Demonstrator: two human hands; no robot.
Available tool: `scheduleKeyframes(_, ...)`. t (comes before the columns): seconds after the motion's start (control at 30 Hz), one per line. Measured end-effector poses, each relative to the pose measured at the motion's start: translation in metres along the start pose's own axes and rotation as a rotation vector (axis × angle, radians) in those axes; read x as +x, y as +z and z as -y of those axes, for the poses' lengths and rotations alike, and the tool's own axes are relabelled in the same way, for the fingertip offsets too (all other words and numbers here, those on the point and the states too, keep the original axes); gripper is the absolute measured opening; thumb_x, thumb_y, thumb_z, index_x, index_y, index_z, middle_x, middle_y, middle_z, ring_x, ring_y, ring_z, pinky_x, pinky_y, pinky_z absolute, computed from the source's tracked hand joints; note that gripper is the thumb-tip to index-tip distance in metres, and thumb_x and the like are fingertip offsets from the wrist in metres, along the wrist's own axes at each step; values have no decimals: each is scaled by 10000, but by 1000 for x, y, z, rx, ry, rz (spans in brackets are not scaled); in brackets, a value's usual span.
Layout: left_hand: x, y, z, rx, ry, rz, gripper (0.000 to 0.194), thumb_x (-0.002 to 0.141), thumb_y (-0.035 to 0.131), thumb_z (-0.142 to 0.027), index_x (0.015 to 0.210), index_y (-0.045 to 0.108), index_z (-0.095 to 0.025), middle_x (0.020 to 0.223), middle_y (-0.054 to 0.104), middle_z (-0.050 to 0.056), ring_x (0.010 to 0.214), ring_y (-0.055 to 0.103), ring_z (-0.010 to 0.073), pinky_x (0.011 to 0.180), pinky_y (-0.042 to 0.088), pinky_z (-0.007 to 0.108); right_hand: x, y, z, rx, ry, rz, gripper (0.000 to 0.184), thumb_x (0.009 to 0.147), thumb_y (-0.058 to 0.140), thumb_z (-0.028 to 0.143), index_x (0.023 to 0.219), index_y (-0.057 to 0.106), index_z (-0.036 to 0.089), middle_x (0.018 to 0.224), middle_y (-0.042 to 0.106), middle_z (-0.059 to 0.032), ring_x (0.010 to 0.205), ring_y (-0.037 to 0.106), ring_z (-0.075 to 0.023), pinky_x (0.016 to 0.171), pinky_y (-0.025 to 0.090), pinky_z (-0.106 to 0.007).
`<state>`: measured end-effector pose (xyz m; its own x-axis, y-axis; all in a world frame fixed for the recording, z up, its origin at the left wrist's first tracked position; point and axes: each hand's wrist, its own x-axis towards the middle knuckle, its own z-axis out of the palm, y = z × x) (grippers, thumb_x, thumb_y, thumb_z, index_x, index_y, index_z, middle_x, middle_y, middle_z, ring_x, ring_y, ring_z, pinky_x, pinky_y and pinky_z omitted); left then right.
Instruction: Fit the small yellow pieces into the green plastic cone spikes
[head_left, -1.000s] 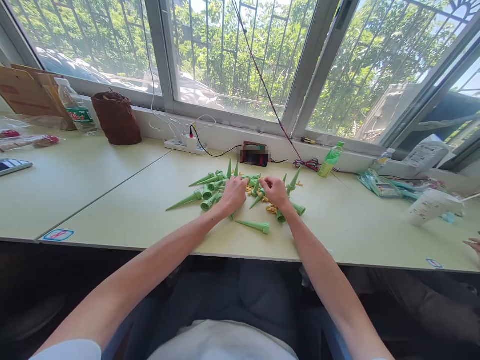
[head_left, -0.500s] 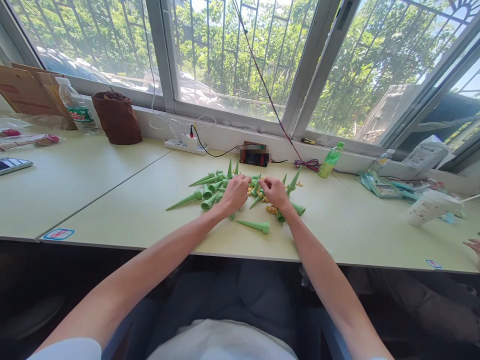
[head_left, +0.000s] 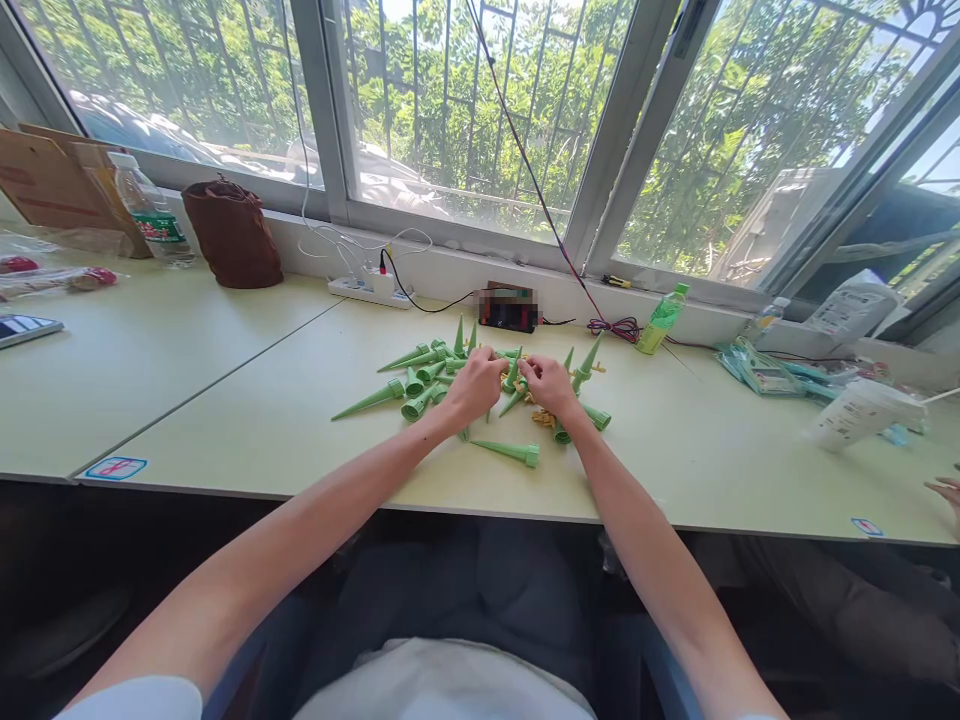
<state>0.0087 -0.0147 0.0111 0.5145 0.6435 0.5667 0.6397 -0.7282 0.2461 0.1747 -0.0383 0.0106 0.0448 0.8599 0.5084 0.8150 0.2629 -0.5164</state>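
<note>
While the left hand and right hand pinch narrowly, contents unclear, a green plastic spike points roughly upward between them, nearer the right.

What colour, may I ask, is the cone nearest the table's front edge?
The cone is light green; see head view.

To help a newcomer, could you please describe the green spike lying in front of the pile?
On the pale table, find the green pile. On its near side lies the green spike, tip leftward. No neighbour lies so near the table's front edge.
</note>
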Motion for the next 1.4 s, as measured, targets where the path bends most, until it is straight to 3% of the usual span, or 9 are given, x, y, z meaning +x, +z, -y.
scheduleKeyframes(0.63, 1, -1, 1, 233, 121, 195, 201, 857, 493, -122, 775, 676, -123, 930, 576, 162, 978, 510, 281, 902, 431, 394, 0, 3, -2, -22, 11, 73, 317, 903, 489, 390, 694, 597, 178, 576, 526, 9, 574, 435, -127, 603, 305, -248)
scheduleKeyframes(0.93, 2, 3, 4, 233, 164, 228, 242, 794, 472, -40, 678, 666, -125, 764, 596, 150, 845, 524, 260, 866, 383, 395, -1, 3, -1, -46, 2, 95, 315, 900, 501, 378, 693, 623, 175, 572, 542, 3, 573, 438, -129, 617, 314, -249)
scheduleKeyframes(1.4, 1, 4, 7, 256, 165, 252, 323, 788, 400, 38, 712, 666, -128, 822, 609, 145, 846, 525, 242, 823, 407, 364, -1, 4, -2, -27, -15, 105, 316, 898, 501, 385, 685, 619, 184, 560, 533, 9, 564, 445, -133, 608, 319, -254)
